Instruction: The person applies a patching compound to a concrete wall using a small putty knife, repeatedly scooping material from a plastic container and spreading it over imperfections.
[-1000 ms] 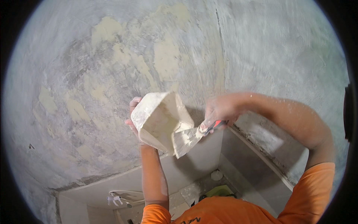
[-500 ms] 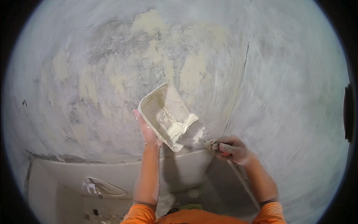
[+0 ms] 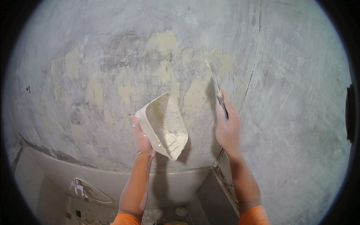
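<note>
Sleeves (image 3: 255,216), orange: two. Left hand (image 3: 142,138): one, gripping one pale tub (image 3: 149,125), tilted, putty (image 3: 174,139) within. Right hand (image 3: 229,129): one, closed around one putty knife (image 3: 221,101), blade upward; open room between tub and right hand. Beyond: patched grey wall (image 3: 123,48); one dark crack (image 3: 250,77), right; lower edge meeting pale panelling (image 3: 112,178).

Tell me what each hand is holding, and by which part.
The left hand holds a whitish tub by its outer left side; the right hand grips a putty knife by its dark handle.
</note>
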`<action>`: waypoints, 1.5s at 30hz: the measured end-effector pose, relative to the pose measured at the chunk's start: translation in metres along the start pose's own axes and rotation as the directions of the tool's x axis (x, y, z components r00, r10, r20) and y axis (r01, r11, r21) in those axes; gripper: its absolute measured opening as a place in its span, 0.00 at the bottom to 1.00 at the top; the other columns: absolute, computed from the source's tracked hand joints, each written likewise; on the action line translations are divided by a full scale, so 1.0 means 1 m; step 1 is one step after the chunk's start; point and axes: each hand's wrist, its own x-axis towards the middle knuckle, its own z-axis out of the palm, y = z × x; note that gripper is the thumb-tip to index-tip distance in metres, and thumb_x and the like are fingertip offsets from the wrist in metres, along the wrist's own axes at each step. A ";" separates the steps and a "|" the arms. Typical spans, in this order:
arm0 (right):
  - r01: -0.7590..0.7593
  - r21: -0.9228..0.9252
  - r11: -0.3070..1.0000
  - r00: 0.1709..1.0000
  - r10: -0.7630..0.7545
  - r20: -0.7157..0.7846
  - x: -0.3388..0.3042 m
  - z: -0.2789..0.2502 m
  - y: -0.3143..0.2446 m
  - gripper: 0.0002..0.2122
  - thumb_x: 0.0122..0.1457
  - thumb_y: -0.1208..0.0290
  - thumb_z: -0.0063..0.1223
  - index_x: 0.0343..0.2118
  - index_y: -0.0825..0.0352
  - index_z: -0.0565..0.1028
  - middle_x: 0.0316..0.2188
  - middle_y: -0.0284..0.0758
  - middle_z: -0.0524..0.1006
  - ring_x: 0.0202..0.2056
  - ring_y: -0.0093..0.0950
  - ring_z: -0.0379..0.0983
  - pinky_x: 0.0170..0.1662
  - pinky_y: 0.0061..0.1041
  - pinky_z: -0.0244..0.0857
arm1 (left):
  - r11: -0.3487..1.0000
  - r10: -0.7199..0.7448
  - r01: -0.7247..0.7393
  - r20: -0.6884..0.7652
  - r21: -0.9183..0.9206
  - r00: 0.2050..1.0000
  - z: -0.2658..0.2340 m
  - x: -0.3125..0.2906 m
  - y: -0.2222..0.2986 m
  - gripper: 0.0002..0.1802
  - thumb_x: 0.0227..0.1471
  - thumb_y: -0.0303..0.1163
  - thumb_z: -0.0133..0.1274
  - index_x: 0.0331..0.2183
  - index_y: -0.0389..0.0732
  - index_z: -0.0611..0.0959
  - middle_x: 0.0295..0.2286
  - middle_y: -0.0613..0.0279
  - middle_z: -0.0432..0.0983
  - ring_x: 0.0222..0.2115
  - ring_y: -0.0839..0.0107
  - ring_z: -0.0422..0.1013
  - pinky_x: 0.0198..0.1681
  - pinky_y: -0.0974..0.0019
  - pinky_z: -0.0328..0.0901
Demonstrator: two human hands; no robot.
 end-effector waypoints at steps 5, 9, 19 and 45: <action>0.043 -0.442 0.896 0.999 -0.049 -0.002 0.048 0.057 -0.006 0.30 0.63 0.76 0.47 0.69 0.64 0.60 0.40 0.43 0.71 0.32 0.37 0.77 0.33 0.36 0.74 | 0.995 0.063 -0.063 -0.001 0.074 0.998 -0.006 -0.002 0.009 0.44 0.66 0.67 0.31 0.62 0.39 0.67 0.58 0.51 0.66 0.58 0.57 0.64 0.62 0.53 0.61; -0.017 -0.577 0.817 0.970 0.154 0.189 0.028 0.090 0.002 0.36 0.59 0.78 0.47 0.72 0.62 0.52 0.40 0.44 0.70 0.28 0.40 0.78 0.29 0.37 0.75 | 0.996 0.069 -0.067 -0.032 0.054 0.997 -0.007 -0.010 0.009 0.44 0.66 0.68 0.30 0.63 0.39 0.66 0.58 0.51 0.66 0.58 0.57 0.64 0.62 0.53 0.61; 0.045 -0.357 0.933 0.973 0.040 0.227 -0.022 0.014 0.003 0.29 0.66 0.73 0.44 0.70 0.65 0.55 0.41 0.50 0.72 0.30 0.45 0.77 0.34 0.42 0.73 | 0.983 0.180 -0.178 -0.042 0.055 0.983 -0.033 -0.013 0.032 0.47 0.64 0.70 0.30 0.66 0.39 0.62 0.62 0.52 0.62 0.61 0.55 0.62 0.64 0.53 0.59; 0.066 -0.356 0.932 0.948 0.053 0.314 0.063 0.007 -0.051 0.23 0.66 0.72 0.45 0.64 0.65 0.66 0.26 0.50 0.78 0.28 0.52 0.74 0.36 0.47 0.69 | 0.999 0.018 -0.023 -0.097 -0.049 0.995 -0.029 -0.009 -0.009 0.44 0.65 0.69 0.28 0.66 0.44 0.62 0.63 0.55 0.60 0.62 0.55 0.60 0.65 0.52 0.57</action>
